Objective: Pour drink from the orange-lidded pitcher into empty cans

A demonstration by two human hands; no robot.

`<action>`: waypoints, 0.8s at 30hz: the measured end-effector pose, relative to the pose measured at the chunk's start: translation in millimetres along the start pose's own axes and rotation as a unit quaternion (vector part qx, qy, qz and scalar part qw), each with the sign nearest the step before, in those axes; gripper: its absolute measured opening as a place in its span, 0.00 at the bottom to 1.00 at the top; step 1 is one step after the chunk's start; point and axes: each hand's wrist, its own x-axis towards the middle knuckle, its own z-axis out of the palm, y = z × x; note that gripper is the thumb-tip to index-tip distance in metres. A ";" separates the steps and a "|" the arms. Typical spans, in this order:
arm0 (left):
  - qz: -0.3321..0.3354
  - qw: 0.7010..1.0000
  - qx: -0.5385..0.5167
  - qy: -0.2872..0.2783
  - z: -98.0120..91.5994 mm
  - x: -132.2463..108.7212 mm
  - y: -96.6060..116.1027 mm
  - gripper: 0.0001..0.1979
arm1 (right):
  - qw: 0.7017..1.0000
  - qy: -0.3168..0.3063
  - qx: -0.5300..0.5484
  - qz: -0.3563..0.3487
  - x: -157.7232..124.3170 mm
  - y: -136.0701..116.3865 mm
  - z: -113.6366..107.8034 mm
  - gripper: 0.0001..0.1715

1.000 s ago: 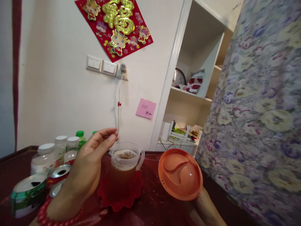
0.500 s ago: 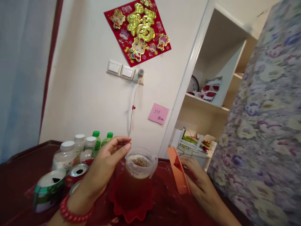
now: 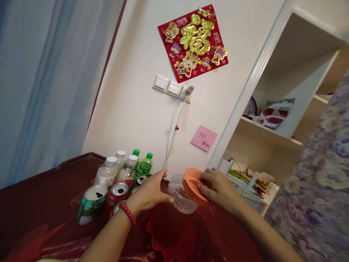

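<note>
A clear plastic pitcher (image 3: 188,208) of brown, foam-topped drink stands in the middle, above a red scalloped-edged dish (image 3: 156,243). My right hand (image 3: 218,187) grips a round orange lid (image 3: 190,181) by its middle. The lid is tilted over the right side of the pitcher's mouth and hides part of the rim. My left hand (image 3: 149,193), wearing a red bead bracelet (image 3: 127,213), is at the pitcher's left side. Its thumb and fingers are apart; whether the thumb touches the rim I cannot tell.
Left of my left hand are a green can (image 3: 92,203), a red can (image 3: 117,193), white-capped bottles (image 3: 107,173) and green-capped bottles (image 3: 145,165). Behind rises the wall with a plugged-in white cord (image 3: 174,138). Shelves (image 3: 269,127) and a floral curtain (image 3: 313,196) are at the right.
My right hand has brought the orange lid left and over the pitcher's mouth, turning it from edge-on to tilted. My left hand has lowered beside the pitcher. The view has swung left.
</note>
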 end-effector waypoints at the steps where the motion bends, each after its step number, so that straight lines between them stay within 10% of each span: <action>1: -0.002 1.000 0.007 -0.008 2.3 1.3 -4.3 0.53 | 1.000 -0.005 -0.006 -0.004 6.8 -2.4 4.2 0.09; 24: 0.054 0.995 0.048 -0.066 6.8 -0.1 -14.7 0.31 | 0.997 -0.045 0.021 -0.063 31.5 3.0 23.7 0.12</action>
